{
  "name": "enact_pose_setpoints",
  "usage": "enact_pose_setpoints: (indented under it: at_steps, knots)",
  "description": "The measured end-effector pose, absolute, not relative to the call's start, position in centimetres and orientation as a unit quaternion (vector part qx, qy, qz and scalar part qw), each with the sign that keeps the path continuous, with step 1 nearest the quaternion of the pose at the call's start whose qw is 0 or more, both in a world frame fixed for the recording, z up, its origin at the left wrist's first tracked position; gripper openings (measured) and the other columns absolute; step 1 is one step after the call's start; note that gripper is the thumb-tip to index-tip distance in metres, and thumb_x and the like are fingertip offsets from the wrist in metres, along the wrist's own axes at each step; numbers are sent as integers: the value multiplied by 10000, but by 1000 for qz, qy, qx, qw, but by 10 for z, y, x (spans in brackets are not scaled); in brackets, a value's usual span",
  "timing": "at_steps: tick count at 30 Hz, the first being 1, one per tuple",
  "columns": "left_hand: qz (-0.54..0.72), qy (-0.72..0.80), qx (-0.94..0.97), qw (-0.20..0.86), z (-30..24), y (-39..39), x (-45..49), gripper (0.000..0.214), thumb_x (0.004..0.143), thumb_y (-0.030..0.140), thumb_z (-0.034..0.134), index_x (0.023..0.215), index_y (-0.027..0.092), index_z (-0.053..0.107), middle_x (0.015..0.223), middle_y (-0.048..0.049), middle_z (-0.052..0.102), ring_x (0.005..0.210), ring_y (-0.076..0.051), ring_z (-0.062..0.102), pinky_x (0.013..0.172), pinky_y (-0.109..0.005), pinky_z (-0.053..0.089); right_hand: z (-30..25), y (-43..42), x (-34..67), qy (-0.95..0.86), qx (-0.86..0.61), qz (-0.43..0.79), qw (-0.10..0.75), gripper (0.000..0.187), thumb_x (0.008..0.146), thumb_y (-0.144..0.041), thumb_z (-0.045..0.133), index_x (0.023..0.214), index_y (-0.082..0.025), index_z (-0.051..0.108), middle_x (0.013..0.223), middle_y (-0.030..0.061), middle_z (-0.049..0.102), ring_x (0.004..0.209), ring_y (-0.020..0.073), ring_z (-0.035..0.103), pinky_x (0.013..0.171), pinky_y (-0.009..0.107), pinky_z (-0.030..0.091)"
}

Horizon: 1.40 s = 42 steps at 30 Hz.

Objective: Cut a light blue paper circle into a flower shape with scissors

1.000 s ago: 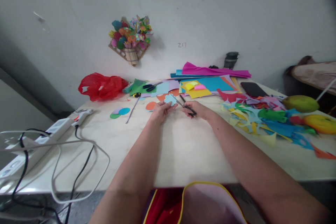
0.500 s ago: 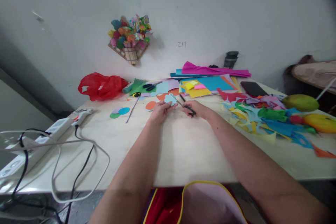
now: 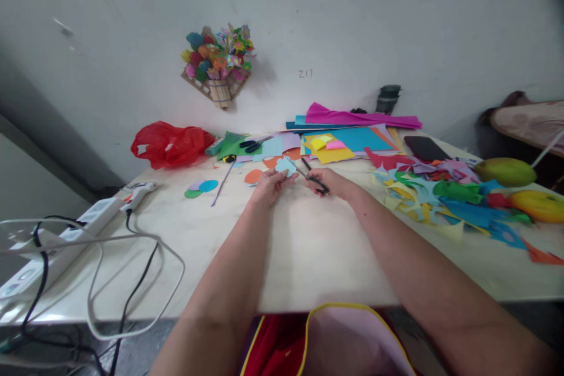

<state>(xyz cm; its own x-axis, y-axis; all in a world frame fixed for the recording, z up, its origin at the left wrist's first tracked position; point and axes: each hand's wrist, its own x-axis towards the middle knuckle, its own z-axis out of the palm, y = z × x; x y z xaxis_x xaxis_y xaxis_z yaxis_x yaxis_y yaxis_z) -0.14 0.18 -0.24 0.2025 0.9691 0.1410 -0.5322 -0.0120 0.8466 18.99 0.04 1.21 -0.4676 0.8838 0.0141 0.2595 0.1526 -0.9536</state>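
Note:
Over the middle of the table, my left hand (image 3: 268, 184) pinches a light blue paper flower (image 3: 285, 165) with a scalloped edge. Black-handled scissors (image 3: 318, 183) are in my right hand (image 3: 329, 181), my fingers closed round the handles. The scissor blades stand apart, and one reaches the right side of the flower. Just left of my left hand lies an orange paper circle (image 3: 252, 177). Farther left are blue (image 3: 208, 185), green and purple paper circles and a thin purple strip (image 3: 222, 184).
Coloured paper scraps (image 3: 440, 194) and a dark phone (image 3: 425, 148) lie on the right. Paper sheets (image 3: 365, 140), spare scissors (image 3: 251, 145) and a red plastic bag (image 3: 171, 145) are along the back. A power strip (image 3: 66, 241) with loose cables sits at the left.

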Motion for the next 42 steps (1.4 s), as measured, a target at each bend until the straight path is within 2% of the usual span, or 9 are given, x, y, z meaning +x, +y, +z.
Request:
enact_pose_setpoints:
  at_steps: [16,24,30,42]
  knots:
    - [575,252,423,654,-2,1,-1,142,691,84,621,832,67,623,808,-93,666,813,-204,654,774,-279,529,20,-5,187,-662,-421,531,321,85,687,-190,583,739,-134,546,431,-48,463,357,64,400,349,187,285]
    - [575,260,417,654,-2,1,-1,161,693,77,609,853,79,628,851,-102,674,838,-207,650,840,-323,508,22,-6,186,-660,-410,538,327,159,648,-242,619,729,-127,546,430,-54,460,357,63,392,349,192,284]
    - [572,241,426,658,-3,2,-2,158,691,87,615,848,78,629,819,-90,675,837,-217,650,810,-310,520,22,-6,186,-662,-411,534,328,161,640,-227,621,735,-125,541,421,-59,460,351,60,391,351,187,289]
    - [570,271,408,660,1,-1,0,152,694,74,598,844,77,623,847,-111,677,869,-216,644,854,-327,492,17,-2,186,-657,-413,534,337,193,617,-249,649,736,-133,551,455,-49,480,356,59,406,340,185,317]
